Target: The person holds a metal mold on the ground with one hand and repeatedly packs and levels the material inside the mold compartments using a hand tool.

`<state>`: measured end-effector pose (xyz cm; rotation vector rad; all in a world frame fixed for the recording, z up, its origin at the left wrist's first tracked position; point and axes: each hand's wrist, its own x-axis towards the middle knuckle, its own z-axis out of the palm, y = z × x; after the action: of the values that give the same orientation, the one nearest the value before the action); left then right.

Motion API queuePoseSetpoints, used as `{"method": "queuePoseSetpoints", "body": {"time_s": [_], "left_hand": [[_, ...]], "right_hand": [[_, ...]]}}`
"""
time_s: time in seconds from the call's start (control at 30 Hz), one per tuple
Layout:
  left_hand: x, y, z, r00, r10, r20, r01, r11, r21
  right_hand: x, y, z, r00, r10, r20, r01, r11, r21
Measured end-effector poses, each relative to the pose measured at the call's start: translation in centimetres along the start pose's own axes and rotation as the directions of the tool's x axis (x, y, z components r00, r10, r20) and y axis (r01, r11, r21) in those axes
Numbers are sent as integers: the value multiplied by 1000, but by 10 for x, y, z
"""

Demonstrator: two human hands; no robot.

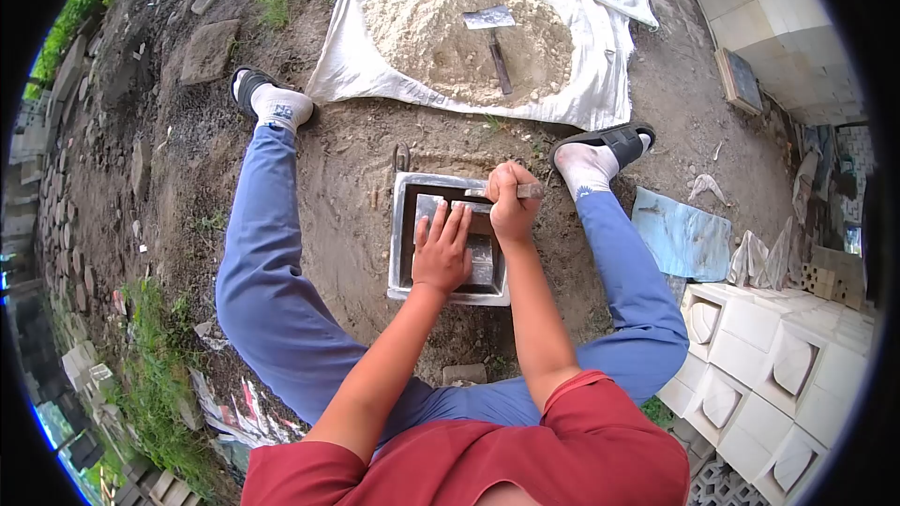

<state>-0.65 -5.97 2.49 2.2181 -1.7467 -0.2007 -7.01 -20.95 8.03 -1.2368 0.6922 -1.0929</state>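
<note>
Between my legs a square metal mould (397, 236) lies on the dirt, with dark inner walls and grey metal pieces inside. My left hand (442, 251) rests flat over those inner pieces, its fingers stretched out. At the mould's upper right corner, my right hand (511, 206) is closed around a short tool (532, 191). One end of the tool sticks out to the right of my fist; a thin part points left over the mould's opening. My fist hides most of its middle, so its exact kind cannot be made out.
Ahead, a pale sand pile (412, 28) sits on a white sack (328, 75), with a metal-bladed hand tool (488, 17) lying on it. Stacked white blocks (745, 347) stand at the right, near a light blue sheet (682, 232). Stones and grass (155, 365) line the left.
</note>
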Motion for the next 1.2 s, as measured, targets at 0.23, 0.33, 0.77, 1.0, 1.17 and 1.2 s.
{"method": "queuePoseSetpoints", "body": {"time_s": [0.23,0.33,0.77,1.0,1.17,1.2], "left_hand": [[1,-2,3,1000,-1,-25,1,1000,-16],[-4,1,3,1000,8,-26,-9,999,-38],[-2,0,4,1000,-9,-28,8,998,-63],[-3,0,3,1000,-7,0,7,1000,-2],[-3,1,4,1000,-10,15,10,1000,2],[-3,2,5,1000,-12,18,12,1000,1]], "right_hand": [[-13,41,1,976,-209,66,218,903,-370],[-6,30,6,1000,23,-17,-25,996,-80],[1,36,4,996,61,72,-56,995,-80],[-2,-74,5,998,-14,66,5,990,139],[-21,49,-29,966,-254,45,252,891,-377],[-19,41,-22,981,-188,54,194,905,-380]]}}
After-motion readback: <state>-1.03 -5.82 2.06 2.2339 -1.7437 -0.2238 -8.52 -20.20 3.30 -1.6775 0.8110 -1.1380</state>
